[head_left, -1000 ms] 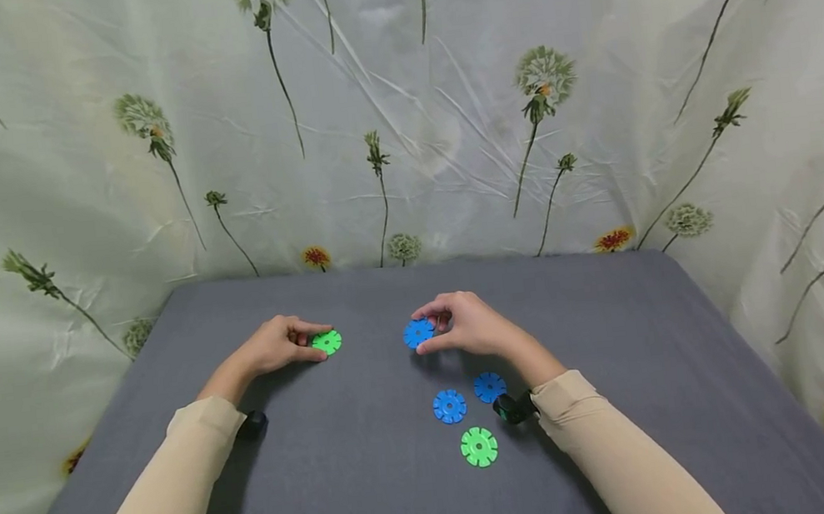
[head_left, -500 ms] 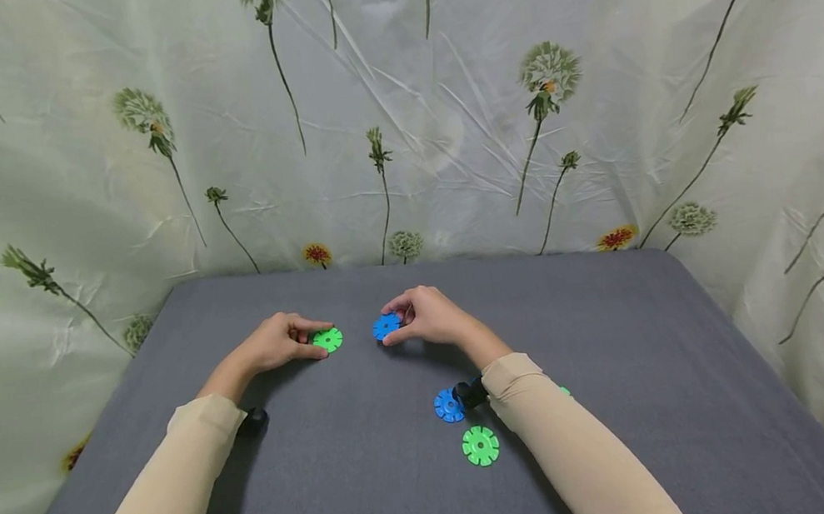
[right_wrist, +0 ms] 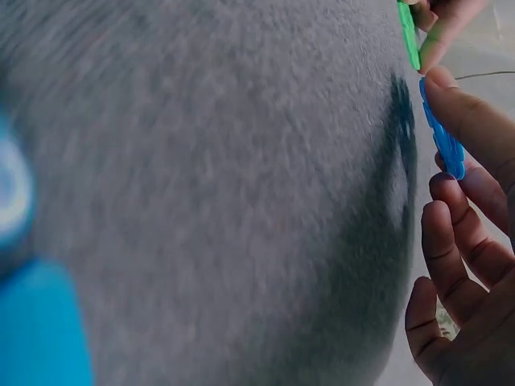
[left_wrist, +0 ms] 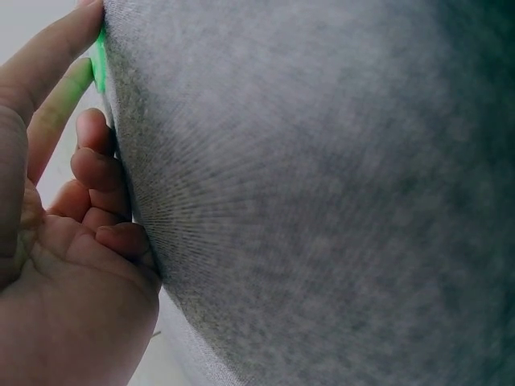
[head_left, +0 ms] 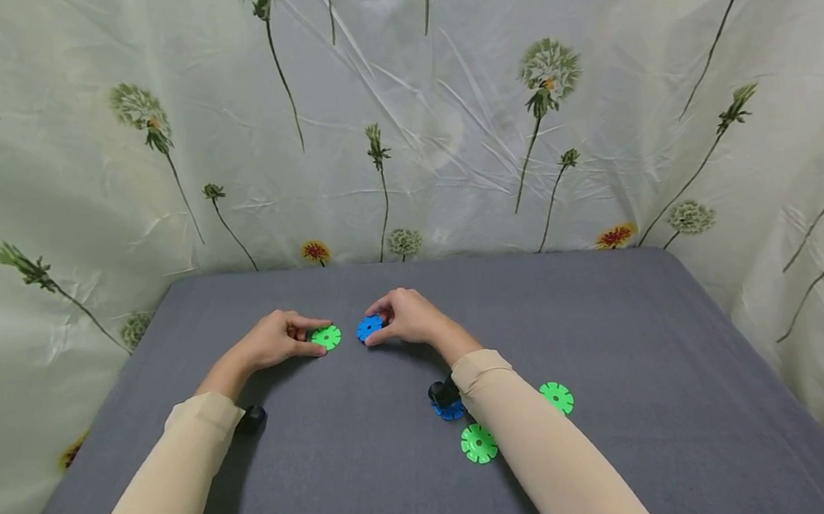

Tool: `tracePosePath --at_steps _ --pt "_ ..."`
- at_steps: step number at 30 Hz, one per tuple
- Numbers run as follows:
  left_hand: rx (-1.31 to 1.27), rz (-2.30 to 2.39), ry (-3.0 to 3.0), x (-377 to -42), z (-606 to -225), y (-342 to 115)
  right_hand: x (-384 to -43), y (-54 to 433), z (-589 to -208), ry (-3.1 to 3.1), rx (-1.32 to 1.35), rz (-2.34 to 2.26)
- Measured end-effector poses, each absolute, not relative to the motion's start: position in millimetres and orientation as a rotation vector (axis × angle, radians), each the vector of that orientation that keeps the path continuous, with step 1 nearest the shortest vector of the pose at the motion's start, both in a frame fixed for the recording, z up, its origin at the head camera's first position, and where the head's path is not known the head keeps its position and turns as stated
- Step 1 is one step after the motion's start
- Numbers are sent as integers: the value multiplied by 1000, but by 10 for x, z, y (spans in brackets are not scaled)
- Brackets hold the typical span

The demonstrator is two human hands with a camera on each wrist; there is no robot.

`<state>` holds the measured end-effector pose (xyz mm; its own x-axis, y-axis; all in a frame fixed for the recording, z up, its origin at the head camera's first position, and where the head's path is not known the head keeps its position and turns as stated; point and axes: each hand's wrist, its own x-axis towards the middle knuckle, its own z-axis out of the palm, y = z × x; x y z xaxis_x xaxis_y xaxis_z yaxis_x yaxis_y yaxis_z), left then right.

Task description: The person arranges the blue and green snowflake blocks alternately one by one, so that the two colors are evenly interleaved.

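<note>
Left hand: this hand [head_left: 268,344] is pinching a green disc [head_left: 331,339] by the rim, thumb and fingers gripping it.
Right hand: this hand [head_left: 414,319] is pinching a blue disc [head_left: 365,329] in the same way.
Between the hands: the two hands are staying apart, and the held discs are facing each other with a small gap in the head view.
Place of the held discs: both are lying left of the middle, nearer to the far edge of the surface [head_left: 343,465] than to the near edge. The blue one is hanging above the grey cloth; for the green one I cannot tell.
Other discs: a second blue disc [head_left: 452,411] is resting near the middle, partly hidden by the black camera [head_left: 441,394] at the right wrist. A nearer green disc [head_left: 472,445] is lying toward the near edge, and another green disc [head_left: 561,399] toward the right edge, on the other side of the right sleeve [head_left: 553,451].
Blue blurs: at the left border of the right wrist view two blue shapes [right_wrist: 40,330] are showing, perhaps discs, but too blurred to be sure.
Behind: a flowered curtain [head_left: 437,137] is hanging beyond the far edge.
</note>
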<state>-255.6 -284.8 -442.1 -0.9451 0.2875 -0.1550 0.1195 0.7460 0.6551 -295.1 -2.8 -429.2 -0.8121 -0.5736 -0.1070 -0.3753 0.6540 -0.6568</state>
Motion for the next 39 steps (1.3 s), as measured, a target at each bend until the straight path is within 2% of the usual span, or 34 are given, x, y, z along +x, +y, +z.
tracePosePath --at_steps 39 --pt "346 999 2691 -2547 -4445 -2869 -2870 -207 -4351 2671 -727 -810"
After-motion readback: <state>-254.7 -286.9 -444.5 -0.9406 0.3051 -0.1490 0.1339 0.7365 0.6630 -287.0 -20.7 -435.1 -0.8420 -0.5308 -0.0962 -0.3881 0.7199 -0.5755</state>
